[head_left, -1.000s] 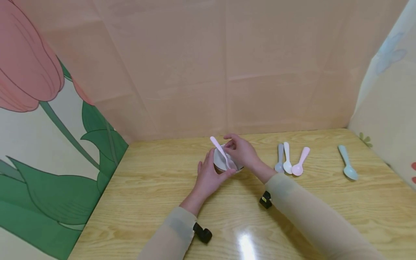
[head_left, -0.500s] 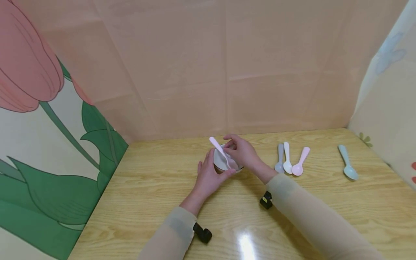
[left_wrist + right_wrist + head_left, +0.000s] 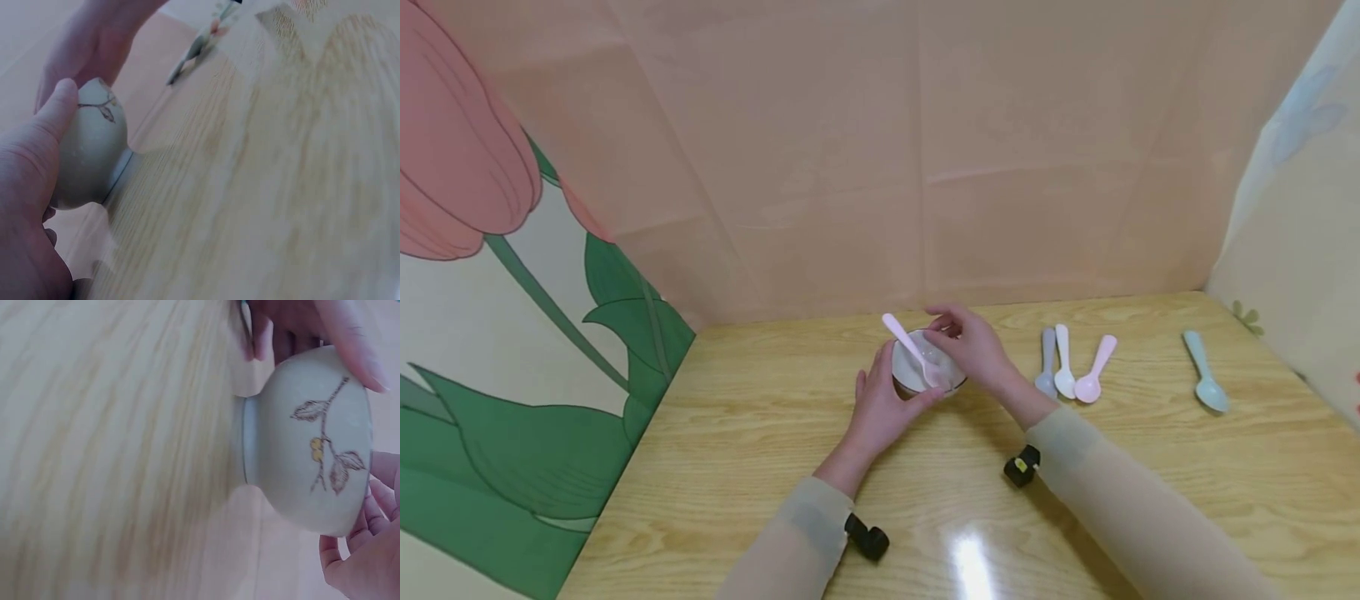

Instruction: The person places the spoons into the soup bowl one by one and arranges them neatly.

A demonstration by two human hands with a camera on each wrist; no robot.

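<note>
Near the far edge of the wood-grain table (image 3: 760, 467), a ceramic bowl (image 3: 297, 469) printed with a leafy, yellow-berried twig stands upright, with a pink spoon (image 3: 913, 349) slanting inside it, scoop end down and handle projecting past the far-left rim. My left hand (image 3: 883, 402) grips the bowl, thumb along the near side and fingers round the left. My right hand (image 3: 976, 346) arches over the right rim, fingers bent; I cannot tell whether they pinch anything.
</note>
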